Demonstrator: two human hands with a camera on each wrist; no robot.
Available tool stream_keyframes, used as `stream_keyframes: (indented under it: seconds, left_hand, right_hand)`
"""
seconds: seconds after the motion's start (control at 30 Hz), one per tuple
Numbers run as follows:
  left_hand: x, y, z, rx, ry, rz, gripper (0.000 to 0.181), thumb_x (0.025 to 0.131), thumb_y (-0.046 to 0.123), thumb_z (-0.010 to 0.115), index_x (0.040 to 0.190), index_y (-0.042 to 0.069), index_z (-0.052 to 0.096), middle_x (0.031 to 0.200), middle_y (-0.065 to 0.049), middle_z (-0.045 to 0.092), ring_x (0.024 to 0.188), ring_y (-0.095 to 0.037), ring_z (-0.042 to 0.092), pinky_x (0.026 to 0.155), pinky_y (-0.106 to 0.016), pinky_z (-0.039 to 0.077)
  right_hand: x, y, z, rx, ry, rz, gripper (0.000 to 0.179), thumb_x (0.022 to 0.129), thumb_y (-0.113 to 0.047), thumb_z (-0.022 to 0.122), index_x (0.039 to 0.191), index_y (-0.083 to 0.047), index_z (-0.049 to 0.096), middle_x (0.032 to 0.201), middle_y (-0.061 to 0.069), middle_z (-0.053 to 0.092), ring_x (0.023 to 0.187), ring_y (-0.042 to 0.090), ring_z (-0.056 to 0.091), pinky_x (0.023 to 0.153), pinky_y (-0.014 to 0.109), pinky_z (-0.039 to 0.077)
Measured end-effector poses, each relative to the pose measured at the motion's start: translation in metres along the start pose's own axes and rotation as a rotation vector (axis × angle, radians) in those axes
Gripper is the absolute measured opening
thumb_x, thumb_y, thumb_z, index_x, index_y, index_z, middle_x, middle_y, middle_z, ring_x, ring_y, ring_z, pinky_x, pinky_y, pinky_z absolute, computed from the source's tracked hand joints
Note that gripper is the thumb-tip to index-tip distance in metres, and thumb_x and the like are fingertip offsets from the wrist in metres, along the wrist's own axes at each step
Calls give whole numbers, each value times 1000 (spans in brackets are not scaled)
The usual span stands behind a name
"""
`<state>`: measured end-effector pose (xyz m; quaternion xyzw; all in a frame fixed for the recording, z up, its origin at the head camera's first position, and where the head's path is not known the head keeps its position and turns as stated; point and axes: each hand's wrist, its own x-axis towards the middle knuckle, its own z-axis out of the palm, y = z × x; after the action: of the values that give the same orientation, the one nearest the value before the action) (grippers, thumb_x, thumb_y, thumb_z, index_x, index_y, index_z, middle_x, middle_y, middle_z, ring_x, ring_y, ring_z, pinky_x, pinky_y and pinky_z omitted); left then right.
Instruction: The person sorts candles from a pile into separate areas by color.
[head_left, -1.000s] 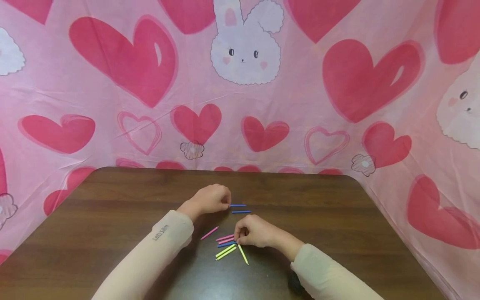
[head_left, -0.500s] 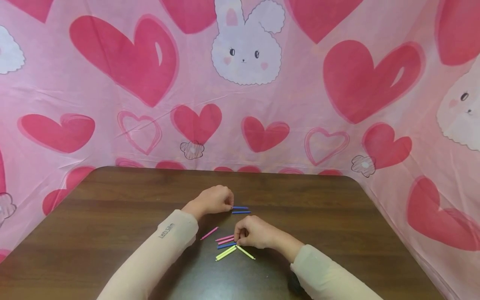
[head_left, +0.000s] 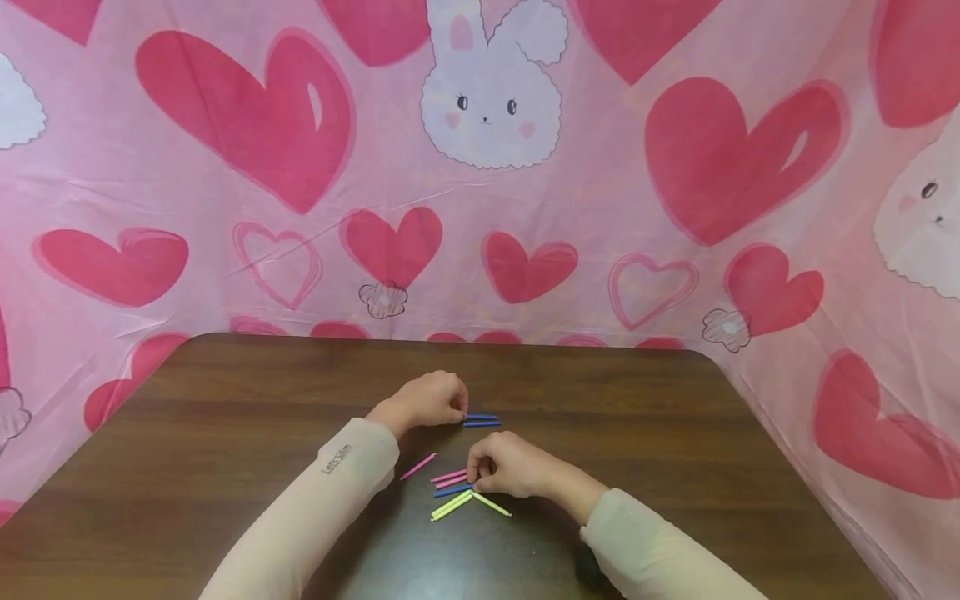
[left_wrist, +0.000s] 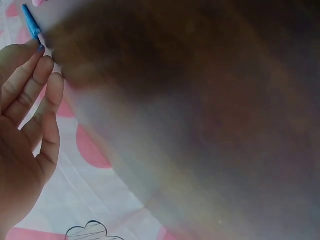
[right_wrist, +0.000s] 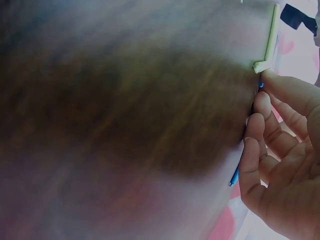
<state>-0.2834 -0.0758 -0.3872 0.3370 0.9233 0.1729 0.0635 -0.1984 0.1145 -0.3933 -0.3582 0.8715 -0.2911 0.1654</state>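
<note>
In the head view my left hand (head_left: pixel 427 400) pinches the left end of a thin blue stick (head_left: pixel 483 417). Just nearer lies a second blue stick (head_left: pixel 482 424), almost parallel to it. In the left wrist view, thumb and forefinger meet on blue plastic-looking material (left_wrist: pixel 31 21). My right hand (head_left: pixel 513 465) pinches the right end of another blue stick (head_left: pixel 452 492), which lies between two pink sticks (head_left: pixel 448 477) and two yellow sticks (head_left: pixel 452 507). A separate yellow stick (head_left: pixel 492 504) slants away below the right fingertips. The right wrist view shows a blue tip (right_wrist: pixel 261 85) between thumb and forefinger.
A lone pink stick (head_left: pixel 418 467) lies left of the group, beside the left sleeve. Under the right sleeve sits a dark object (head_left: pixel 590 569), mostly hidden. The brown wooden table (head_left: pixel 615 400) ends at a pink heart-and-rabbit cloth (head_left: pixel 555 200).
My left hand has shifted slightly right and nearer, bringing its blue stick closer to the second one. The slanting yellow stick has swung its free end to the right. My right hand is almost still.
</note>
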Motion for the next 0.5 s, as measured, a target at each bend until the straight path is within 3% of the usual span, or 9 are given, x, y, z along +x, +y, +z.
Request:
stream_keyframes:
  seconds: [0.5]
  left_hand:
    - [-4, 0, -2, -23, -16, 41, 8, 87, 14, 72, 79, 15, 73, 73, 7, 66, 69, -7, 54, 70, -27, 51]
  right_hand:
    - [0, -1, 0, 3, -7, 8, 8, 85, -2, 72, 81, -8, 70, 64, -10, 53, 58, -3, 44, 56, 16, 39]
